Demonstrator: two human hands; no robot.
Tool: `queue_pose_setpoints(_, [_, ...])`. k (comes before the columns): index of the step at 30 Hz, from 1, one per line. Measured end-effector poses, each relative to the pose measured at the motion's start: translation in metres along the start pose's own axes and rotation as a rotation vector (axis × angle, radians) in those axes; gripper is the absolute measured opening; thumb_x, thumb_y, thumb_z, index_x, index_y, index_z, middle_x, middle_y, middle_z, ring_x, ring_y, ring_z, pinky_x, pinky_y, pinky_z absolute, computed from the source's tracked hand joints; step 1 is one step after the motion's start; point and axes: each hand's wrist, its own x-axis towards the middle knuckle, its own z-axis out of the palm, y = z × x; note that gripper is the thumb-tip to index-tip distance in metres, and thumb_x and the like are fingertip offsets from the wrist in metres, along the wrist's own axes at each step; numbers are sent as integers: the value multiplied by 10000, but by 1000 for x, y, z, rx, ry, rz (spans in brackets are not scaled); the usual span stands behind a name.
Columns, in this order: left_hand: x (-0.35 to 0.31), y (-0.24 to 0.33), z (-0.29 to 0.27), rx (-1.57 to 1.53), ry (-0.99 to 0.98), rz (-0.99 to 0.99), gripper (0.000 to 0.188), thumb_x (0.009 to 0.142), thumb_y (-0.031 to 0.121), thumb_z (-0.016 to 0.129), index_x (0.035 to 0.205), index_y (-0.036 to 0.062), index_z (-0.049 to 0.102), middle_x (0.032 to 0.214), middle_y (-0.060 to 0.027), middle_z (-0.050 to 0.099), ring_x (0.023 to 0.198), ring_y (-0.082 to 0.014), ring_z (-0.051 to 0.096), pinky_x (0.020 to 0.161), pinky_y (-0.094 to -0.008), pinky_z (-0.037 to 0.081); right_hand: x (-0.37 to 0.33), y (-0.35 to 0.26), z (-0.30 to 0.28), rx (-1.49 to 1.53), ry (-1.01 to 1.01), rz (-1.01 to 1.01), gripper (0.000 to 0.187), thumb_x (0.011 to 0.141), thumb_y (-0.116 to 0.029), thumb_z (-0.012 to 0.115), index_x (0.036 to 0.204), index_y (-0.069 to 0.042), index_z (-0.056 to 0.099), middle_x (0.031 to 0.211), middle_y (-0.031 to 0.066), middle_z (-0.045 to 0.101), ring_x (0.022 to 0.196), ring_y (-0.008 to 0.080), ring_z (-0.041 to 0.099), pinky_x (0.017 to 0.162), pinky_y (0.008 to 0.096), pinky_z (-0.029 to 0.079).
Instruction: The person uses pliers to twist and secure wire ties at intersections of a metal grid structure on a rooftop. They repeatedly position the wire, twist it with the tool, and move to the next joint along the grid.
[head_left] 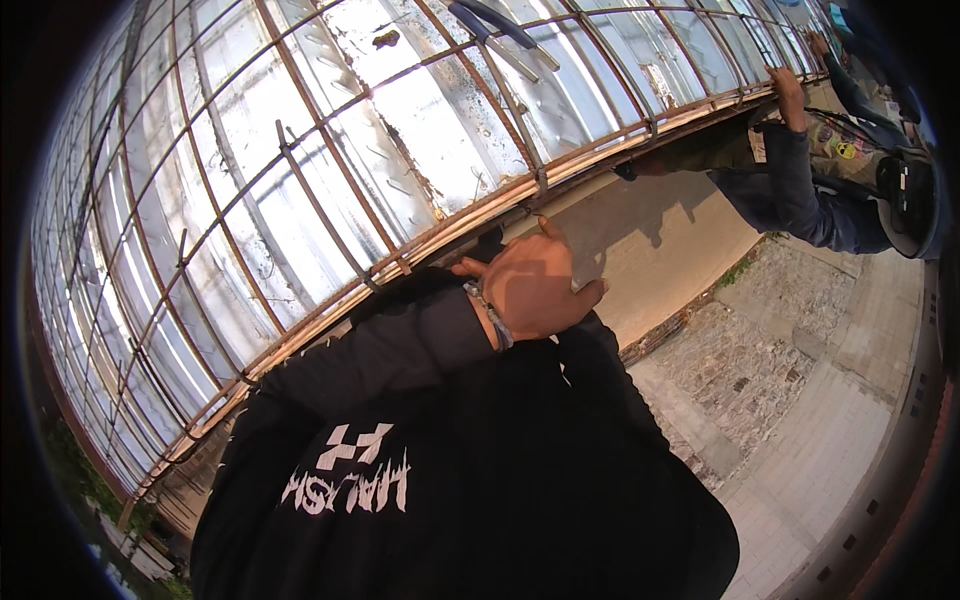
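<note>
You're working in strong daylight falling from above, and the corrugated metal sheets (450, 130) throw back hard glare, bleaching to near white in patches. Your black top (520, 480) sinks the other way, its folds mostly lost. Crisp-edged shadows fall on the tan wall (700, 260), and darker patches of shade cross your left hand (535, 285). The fisheye lens bows the steel bars (298, 80) and paving (800, 440) toward a black, rounded border. You get fairly sharp detail mid-frame, while the outer rim turns soft and smeared.
</note>
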Motion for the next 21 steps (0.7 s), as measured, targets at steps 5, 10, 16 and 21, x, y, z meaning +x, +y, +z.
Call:
queue_pose_setpoints(5, [-13, -37, 8, -43, 60, 99, 824, 873, 312, 656, 1303, -265, 256, 873, -192, 622, 727, -304, 637, 692, -344, 520, -30, -10, -106, -554, 287, 356, 265, 887, -122, 640, 1088, 48, 672, 873, 107, 703, 777, 144, 638, 716, 304, 506])
queue_pose_setpoints(10, [-23, -36, 24, -58, 25, 69, 1013, 838, 328, 703, 1413, -219, 74, 1103, -241, 531, 954, -311, 595, 812, -346, 498, 113, -175, -68, -1184, 611, -741, 488, 925, -402, 613, 1187, 10, 609, 977, 190, 685, 822, 294, 679, 738, 366, 520])
queue_pose_setpoints(16, [-30, -28, 14, -10, -37, 29, 1067, 839, 368, 699, 1433, -204, 21, 1159, -261, 512, 1029, -335, 583, 876, -341, 490, 186, -180, -67, -1615, 359, -161, 458, 930, -400, 591, 1187, -21, 580, 893, 210, 657, 798, 348, 645, 754, 369, 511])
queue_pose_setpoints(21, [-27, -27, 14, -6, -71, -22, 1065, 856, 411, 674, 1448, -182, 18, 1203, -259, 499, 1046, -344, 589, 889, -347, 487, 113, -238, -52, -1568, 373, -276, 559, 791, -412, 690, 1205, -42, 621, 1113, 213, 669, 973, 336, 654, 871, 517, 486])
